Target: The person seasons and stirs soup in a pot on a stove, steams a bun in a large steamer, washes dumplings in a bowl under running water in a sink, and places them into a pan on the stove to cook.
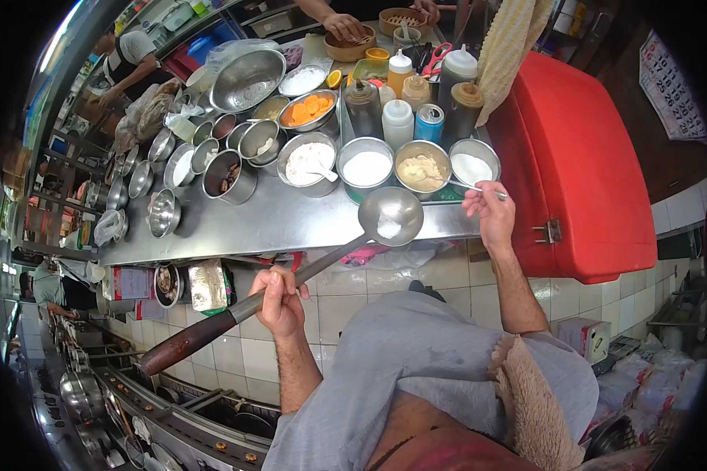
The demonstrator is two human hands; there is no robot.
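Observation:
My left hand [281, 302] is closed round the long handle of a large metal ladle [310, 271]. The ladle's bowl hangs at the counter's front edge, with a small heap of white powder [388, 227] inside. My right hand [491, 206] pinches a metal spoon [465, 186], whose head reaches into the metal container of tan powder [423, 169]. Beside that container stand two with white contents, one on the left [367, 166] and one on the right [472, 166], close to my right hand. Further left, a white spoon rests in a pot of white powder [308, 159].
Squeeze bottles [398, 122] and a blue can [430, 122] stand behind the containers. A large red box [577, 173] borders the counter [275, 229] on the right. Several metal bowls [163, 212] crowd the left. Across the counter, another person's hand [347, 28] touches a basket [349, 50].

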